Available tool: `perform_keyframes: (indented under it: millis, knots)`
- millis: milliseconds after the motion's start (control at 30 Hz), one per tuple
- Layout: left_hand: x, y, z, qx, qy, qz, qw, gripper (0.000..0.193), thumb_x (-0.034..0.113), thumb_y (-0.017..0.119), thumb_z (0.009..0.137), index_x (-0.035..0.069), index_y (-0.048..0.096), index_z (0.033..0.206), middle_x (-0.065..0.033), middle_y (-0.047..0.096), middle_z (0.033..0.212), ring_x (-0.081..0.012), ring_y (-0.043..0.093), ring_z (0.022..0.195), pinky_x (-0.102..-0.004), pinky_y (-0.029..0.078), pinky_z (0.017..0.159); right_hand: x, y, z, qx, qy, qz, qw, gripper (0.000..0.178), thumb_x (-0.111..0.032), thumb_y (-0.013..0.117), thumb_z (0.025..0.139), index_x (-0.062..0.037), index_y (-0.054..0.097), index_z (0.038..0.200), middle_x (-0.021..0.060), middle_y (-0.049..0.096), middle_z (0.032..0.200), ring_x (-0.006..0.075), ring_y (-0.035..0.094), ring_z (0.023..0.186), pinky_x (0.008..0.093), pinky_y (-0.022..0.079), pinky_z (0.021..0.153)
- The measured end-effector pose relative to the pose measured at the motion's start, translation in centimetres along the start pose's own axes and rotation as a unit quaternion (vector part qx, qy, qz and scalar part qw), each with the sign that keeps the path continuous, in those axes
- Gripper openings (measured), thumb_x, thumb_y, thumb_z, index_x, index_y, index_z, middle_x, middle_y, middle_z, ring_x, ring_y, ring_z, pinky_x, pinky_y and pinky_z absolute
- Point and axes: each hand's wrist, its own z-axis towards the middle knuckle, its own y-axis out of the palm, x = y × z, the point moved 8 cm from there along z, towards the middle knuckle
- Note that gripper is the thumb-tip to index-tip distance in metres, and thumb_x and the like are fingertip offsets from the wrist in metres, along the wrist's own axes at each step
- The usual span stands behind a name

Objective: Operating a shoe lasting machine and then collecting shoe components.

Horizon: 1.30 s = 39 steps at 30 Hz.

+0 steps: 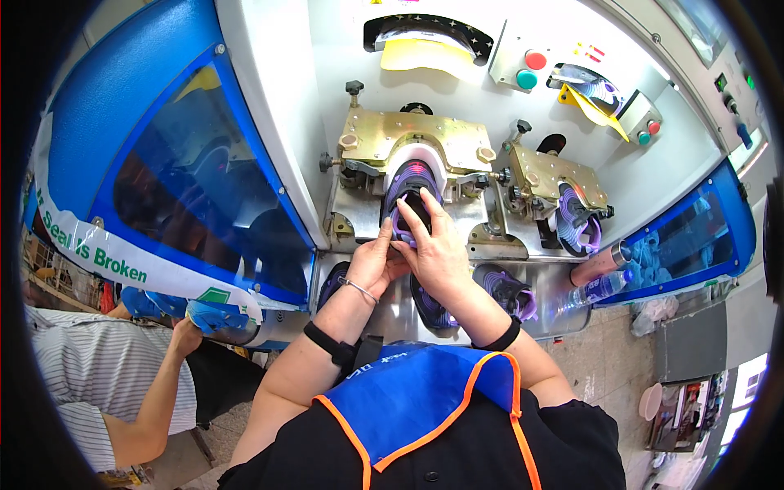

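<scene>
A black and purple sports shoe point(415, 173) sits toe-first in the white curved pad point(418, 153) of a brass-coloured clamp machine point(367, 131). At its heel end, my left hand point(374, 263) holds the left side, thumb pointing up along it and the other fingers partly hidden. My right hand point(437, 249) grips the collar from the right, its fingers reaching over the opening. Below my hands, another black and purple shoe point(433, 309) rests on the metal ledge, partly covered by my right forearm. A similar shoe point(505, 290) stands to its right.
At right, a second clamp machine point(555, 171) holds a shoe point(576, 216). A copper-coloured cylinder point(600, 263) and a plastic bottle point(603, 287) lie on the ledge's right end. Red and green buttons point(531, 69) are on the back wall. A co-worker's hand point(186, 333) holds blue pieces at left.
</scene>
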Motion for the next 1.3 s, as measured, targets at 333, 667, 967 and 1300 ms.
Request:
perform_keyframes:
  millis: [333, 667, 967, 1300]
  knots:
    - [-1.4, -2.3, 1.8, 0.014, -0.013, 0.022, 1.000, 0.054, 0.057, 0.064, 0.084, 0.004, 0.060, 0.095, -0.0087, 0.065, 0.081, -0.0207, 0.068, 0.072, -0.0304, 0.060, 0.064, 7.8, -3.2, -11.2, -0.053, 0.037, 0.064, 0.996, 0.020, -0.017, 0.073, 0.081, -0.0070, 0.062, 0.095, 0.0087, 0.060, 0.098, 0.0216, 0.058, 0.058, 0.0305, 0.047, 0.054]
    - [-2.0, -2.5, 2.1, -0.004, -0.011, 0.048, 0.999, 0.056, 0.057, 0.059, 0.088, 0.002, 0.059, 0.100, -0.0076, 0.064, 0.085, -0.0197, 0.066, 0.074, -0.0319, 0.059, 0.068, 6.1, -3.0, -14.4, -0.164, 0.077, 0.099, 0.978, 0.022, -0.021, 0.071, 0.082, -0.0070, 0.061, 0.094, 0.0103, 0.058, 0.088, 0.0301, 0.061, 0.083, 0.0383, 0.049, 0.070]
    - [-1.7, -1.9, 1.9, -0.044, 0.002, 0.022, 0.999, 0.048, 0.050, 0.057, 0.091, 0.003, 0.060, 0.102, -0.0064, 0.066, 0.084, -0.0181, 0.066, 0.072, -0.0314, 0.059, 0.068, -3.3, -21.9, 7.1, 0.098, -0.110, 0.037, 0.988, 0.021, -0.012, 0.074, 0.077, -0.0050, 0.061, 0.092, 0.0098, 0.061, 0.086, 0.0270, 0.059, 0.071, 0.0323, 0.047, 0.061]
    - [-2.4, -2.9, 2.5, -0.055, 0.000, 0.024, 0.998, 0.044, 0.046, 0.056, 0.094, 0.003, 0.059, 0.103, -0.0094, 0.066, 0.088, -0.0210, 0.066, 0.074, -0.0338, 0.059, 0.070, 5.2, -11.4, 24.0, 0.226, -0.086, -0.018, 0.970, 0.046, -0.030, 0.074, 0.080, -0.0007, 0.060, 0.112, 0.0184, 0.059, 0.114, 0.0348, 0.059, 0.104, 0.0382, 0.049, 0.088]
